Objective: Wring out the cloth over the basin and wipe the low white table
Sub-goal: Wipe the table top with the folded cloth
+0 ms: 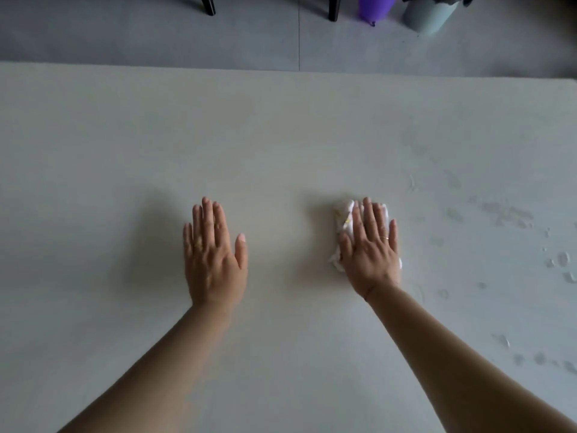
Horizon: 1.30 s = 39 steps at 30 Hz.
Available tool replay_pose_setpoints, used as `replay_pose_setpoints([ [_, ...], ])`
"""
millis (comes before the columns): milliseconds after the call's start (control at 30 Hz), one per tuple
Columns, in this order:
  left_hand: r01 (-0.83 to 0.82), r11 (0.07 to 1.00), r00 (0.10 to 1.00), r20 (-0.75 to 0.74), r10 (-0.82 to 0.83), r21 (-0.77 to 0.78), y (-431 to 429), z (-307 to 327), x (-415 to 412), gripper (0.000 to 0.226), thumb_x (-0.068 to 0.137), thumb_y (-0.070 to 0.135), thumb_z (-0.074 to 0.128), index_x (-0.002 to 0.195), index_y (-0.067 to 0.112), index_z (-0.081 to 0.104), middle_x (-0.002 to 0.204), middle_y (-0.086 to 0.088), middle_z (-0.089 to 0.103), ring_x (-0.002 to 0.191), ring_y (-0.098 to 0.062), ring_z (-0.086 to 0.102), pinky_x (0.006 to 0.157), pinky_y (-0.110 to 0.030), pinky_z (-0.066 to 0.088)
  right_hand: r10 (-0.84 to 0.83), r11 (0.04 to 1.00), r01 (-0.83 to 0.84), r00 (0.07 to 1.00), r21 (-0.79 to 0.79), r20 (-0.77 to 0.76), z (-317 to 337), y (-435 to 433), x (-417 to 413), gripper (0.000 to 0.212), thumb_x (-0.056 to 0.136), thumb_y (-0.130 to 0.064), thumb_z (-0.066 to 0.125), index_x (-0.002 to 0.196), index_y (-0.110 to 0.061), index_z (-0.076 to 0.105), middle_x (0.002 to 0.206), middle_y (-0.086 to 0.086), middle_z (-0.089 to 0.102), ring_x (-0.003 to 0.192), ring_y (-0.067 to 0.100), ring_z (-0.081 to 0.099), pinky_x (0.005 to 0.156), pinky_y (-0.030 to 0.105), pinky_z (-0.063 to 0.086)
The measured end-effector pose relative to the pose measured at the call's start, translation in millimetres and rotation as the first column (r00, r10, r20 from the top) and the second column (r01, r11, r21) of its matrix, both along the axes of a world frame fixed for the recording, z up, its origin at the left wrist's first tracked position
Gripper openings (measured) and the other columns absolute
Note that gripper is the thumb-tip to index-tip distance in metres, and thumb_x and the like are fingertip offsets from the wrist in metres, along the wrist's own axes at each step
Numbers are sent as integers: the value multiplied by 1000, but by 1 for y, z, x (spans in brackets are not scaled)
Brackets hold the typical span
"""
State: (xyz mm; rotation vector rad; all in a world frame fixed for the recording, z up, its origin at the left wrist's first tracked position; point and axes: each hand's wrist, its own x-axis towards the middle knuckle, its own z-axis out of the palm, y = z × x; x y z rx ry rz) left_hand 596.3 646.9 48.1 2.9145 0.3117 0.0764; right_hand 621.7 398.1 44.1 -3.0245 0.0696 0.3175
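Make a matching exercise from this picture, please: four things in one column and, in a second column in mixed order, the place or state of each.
Column A
1. left hand
2. cloth
3. water drops
4. purple object

Column B
a. on the floor beyond the far edge of the table
b. flat on the table, holding nothing
c. pressed under the right hand
d. scattered over the right side of the table

Pairs: 1-b, 2-c, 3-d, 4-a
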Motion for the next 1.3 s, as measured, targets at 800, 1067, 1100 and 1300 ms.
replay_pose_setpoints([
  [800,128,992,992,-7,-129,-19,-56,-10,-76,58,88,25,32,139,-2,42,148,-19,38,138,-32,36,112,-47,27,67,990,-72,997,121,46,8,66,-82,60,92,-43,27,148,-18,26,155,8,20,145,28,7,115,46,8],
  [1067,127,991,992,15,-126,-42,-57,-10,-77,60,86,24,34,140,0,42,150,-17,36,139,-32,34,113,-47,27,76,996,-78,995,32,66,3,-13,-84,59,95,-44,20,148,-19,16,157,5,16,145,25,2,116,43,6],
  [1100,126,991,992,17,-125,-40,-57,-10,-77,60,86,25,34,140,0,42,150,-17,36,139,-32,34,113,-47,27,-9,999,8,999,33,43,2,-11,-85,60,94,-44,15,149,-21,10,158,4,10,145,23,-5,117,42,1],
  [1300,129,990,992,13,-128,-51,-57,-9,-76,62,82,21,33,138,-3,44,147,-20,38,137,-35,36,112,-50,30,72,988,-77,996,134,43,10,62,-133,59,92,-42,31,146,-19,31,154,8,26,144,28,14,113,47,13],
])
